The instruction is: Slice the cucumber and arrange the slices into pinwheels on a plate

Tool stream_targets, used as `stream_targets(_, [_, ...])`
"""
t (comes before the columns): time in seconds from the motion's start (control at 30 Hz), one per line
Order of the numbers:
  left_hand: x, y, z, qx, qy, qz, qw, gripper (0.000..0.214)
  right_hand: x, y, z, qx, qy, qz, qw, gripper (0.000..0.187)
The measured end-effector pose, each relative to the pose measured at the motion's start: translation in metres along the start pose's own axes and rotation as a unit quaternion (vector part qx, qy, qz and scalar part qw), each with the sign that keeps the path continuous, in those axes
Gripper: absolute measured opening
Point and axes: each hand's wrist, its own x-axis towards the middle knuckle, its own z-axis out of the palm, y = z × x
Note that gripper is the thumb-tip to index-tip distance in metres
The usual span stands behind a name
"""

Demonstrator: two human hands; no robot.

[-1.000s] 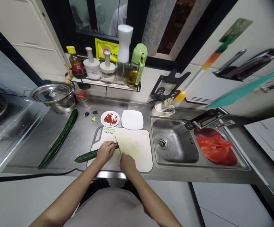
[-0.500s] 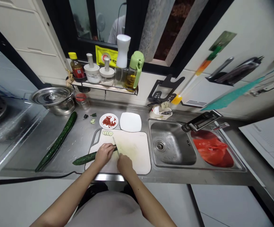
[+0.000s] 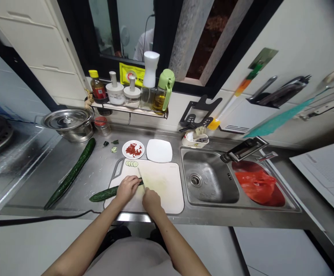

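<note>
My left hand [image 3: 128, 187] is closed over a dark green cucumber [image 3: 105, 194] that lies across the left part of a white cutting board [image 3: 167, 191]. The cucumber's left end sticks out past the board's edge. In my right hand [image 3: 151, 200] is a knife [image 3: 141, 178], its handle hidden by my fingers and its narrow blade pointing away from me. The blade stands at the cucumber's right end, close to my left fingertips. Several thin cucumber slices [image 3: 131, 163] lie in a row at the board's upper left.
A second cucumber [image 3: 70, 174] lies on the counter at left. Behind the board are a plate of chopped red pieces [image 3: 133, 149] and a white plate [image 3: 159, 150]. A steel pot [image 3: 69, 123] stands back left; a sink [image 3: 213, 180] is right. Bottles line a shelf [image 3: 132, 109].
The camera view has tipped slightly, so the scene sits a little lower in the picture. Both hands, the knife and the cucumber keep nearly the same places on the board.
</note>
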Motion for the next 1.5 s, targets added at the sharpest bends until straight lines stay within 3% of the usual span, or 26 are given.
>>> stream_targets(0.6, [0.001,-0.003,0.003,-0.005,0.000,-0.005,1.000,0.023,-0.025,0.014,0.009,-0.006,-0.003,0.011,1.000,0.028])
stream_targets(1.2, [0.001,0.000,0.000,-0.003,-0.004,0.001,1.000,0.022,0.005,-0.003,-0.010,0.008,0.010,-0.005,1.000,0.029])
stream_targets(1.5, [-0.001,0.004,-0.002,0.032,0.004,0.011,0.999,0.024,0.001,0.000,-0.006,0.012,0.014,-0.009,1.000,0.028])
